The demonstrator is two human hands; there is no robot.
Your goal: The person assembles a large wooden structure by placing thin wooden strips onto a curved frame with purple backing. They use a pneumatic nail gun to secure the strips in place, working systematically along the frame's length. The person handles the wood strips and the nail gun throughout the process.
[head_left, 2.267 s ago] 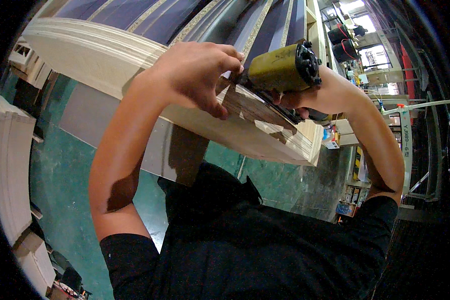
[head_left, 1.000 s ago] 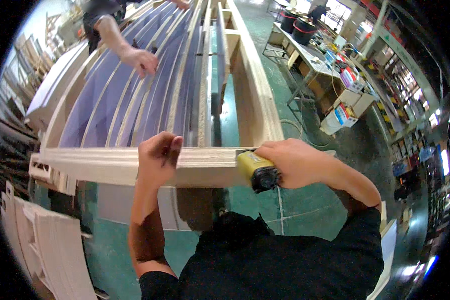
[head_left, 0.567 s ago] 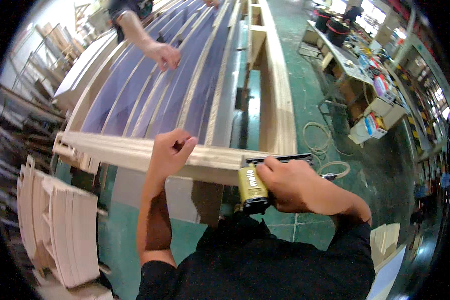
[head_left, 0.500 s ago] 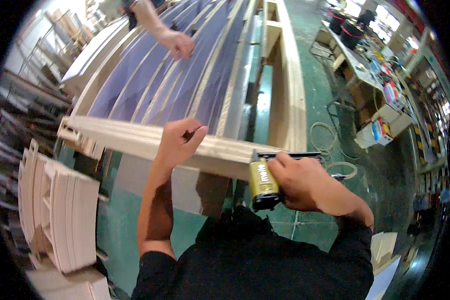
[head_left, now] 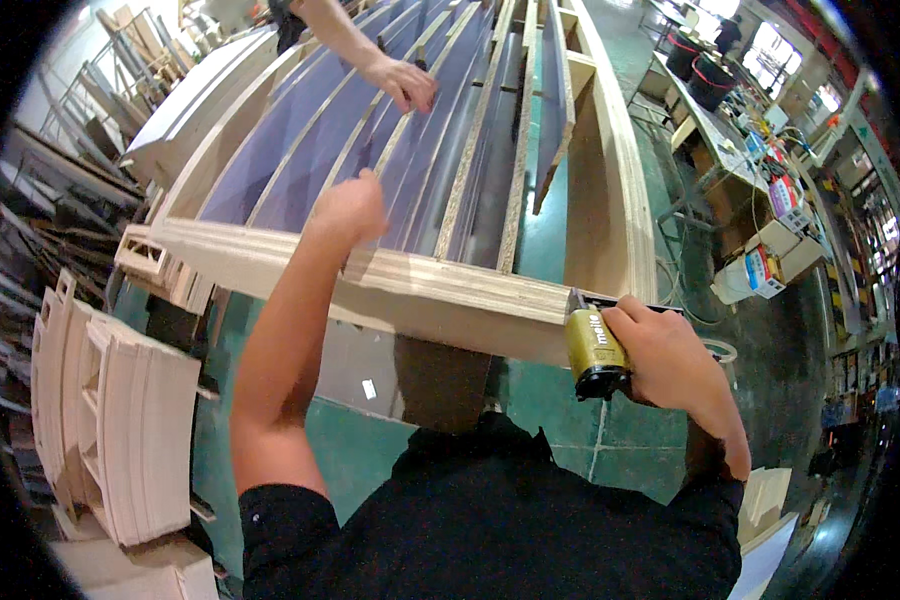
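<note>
My right hand (head_left: 667, 350) is wrapped round the handle of a nail gun (head_left: 597, 352) with a gold barrel and a black cap. The nail gun is at the near right corner of a pale wooden frame (head_left: 450, 287). Above the frame's near rail, my left hand (head_left: 352, 208) is closed, its fingers curled; whatever they hold, if anything, is hidden. Long strips (head_left: 467, 165) with pale edges and purplish-grey faces run away from me inside the frame. One strip (head_left: 556, 125) at the right stands tilted, apart from the others. A co-worker's hand (head_left: 405, 84) reaches over the strips from the far left.
Stacked curved wooden parts (head_left: 145, 430) stand at the left, with timber offcuts (head_left: 70, 190) behind. A workbench (head_left: 705, 130) with black buckets and boxes is at the right. A pale hose (head_left: 720, 350) lies on the green floor (head_left: 560, 430) beyond my right hand.
My left hand has moved forward over the strips. My right hand and the nail gun have shifted right along the rail to the corner. The view has shifted, and the right-hand strip now stands tilted.
</note>
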